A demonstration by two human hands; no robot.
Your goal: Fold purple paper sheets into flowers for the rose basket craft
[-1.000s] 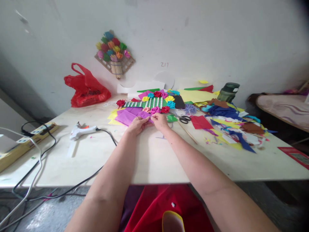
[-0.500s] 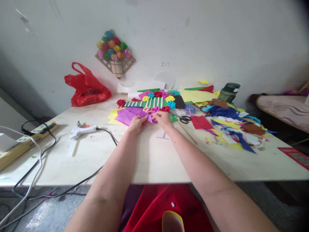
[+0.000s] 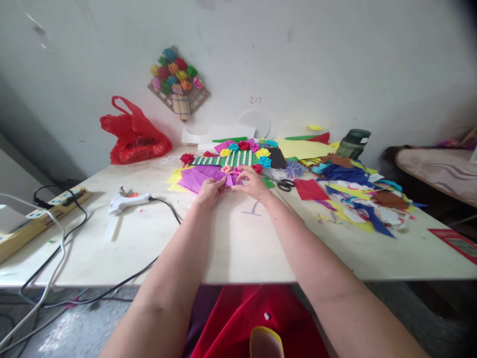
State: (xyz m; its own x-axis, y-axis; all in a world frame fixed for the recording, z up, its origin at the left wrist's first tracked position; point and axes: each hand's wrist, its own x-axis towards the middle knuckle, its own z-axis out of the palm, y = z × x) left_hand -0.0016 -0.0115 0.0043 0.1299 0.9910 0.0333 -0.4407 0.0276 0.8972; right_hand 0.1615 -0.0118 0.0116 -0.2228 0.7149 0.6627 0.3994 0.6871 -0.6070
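Note:
Both my hands meet far out on the white table [image 3: 231, 238] over a sheet of purple paper [image 3: 199, 179]. My left hand [image 3: 209, 190] pinches the sheet's near right edge. My right hand [image 3: 252, 182] is closed on the same bit of paper, its fingers touching a pink paper flower [image 3: 238, 170]. Just behind them lies a green and white woven mat [image 3: 231, 159] ringed with paper flowers in red, blue, yellow and pink.
A white glue gun [image 3: 124, 201] lies at the left, its black cord running off the table's front. Scissors [image 3: 285, 184], a thin wooden stick and a heap of coloured paper scraps [image 3: 354, 194] lie to the right. A red plastic bag [image 3: 132, 134] and green bottle [image 3: 352, 142] stand by the wall.
My right hand has shifted slightly right and forward, up against the pink flower. My left hand has barely moved on the purple paper.

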